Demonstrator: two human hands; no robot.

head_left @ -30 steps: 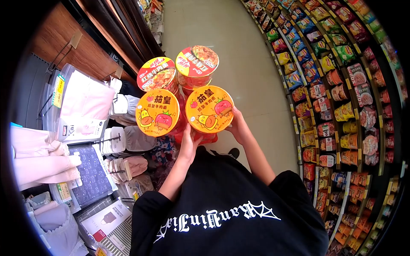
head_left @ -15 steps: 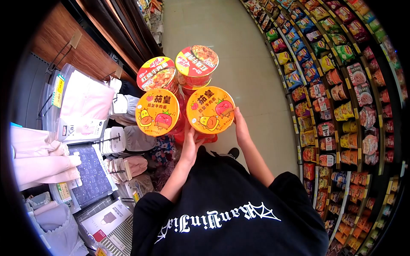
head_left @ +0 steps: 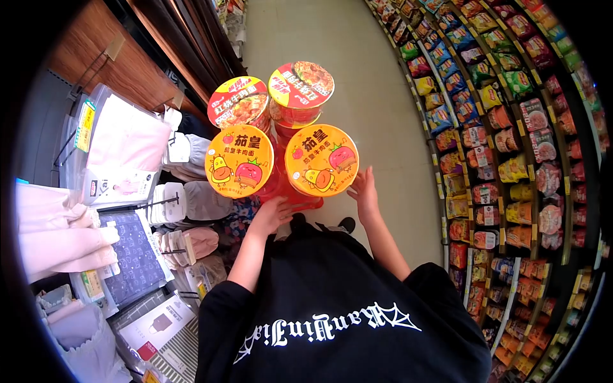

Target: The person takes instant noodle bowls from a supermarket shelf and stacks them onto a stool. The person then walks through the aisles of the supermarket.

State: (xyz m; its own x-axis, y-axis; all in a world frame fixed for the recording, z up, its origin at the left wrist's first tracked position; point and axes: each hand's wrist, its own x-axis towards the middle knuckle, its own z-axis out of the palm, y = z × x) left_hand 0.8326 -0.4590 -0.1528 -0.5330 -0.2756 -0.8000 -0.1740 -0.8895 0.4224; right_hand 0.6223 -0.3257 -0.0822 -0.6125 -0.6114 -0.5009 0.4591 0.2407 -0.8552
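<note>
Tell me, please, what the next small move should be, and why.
I'd perhaps draw the left hand and right hand gently back from the right orange cup: neither seems closed around it, and it appears to stand upright beside the left orange cup.

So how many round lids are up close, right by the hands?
4: left orange lid, right orange lid, and beyond them left red lid and right red lid. Others may be hidden underneath.
</note>
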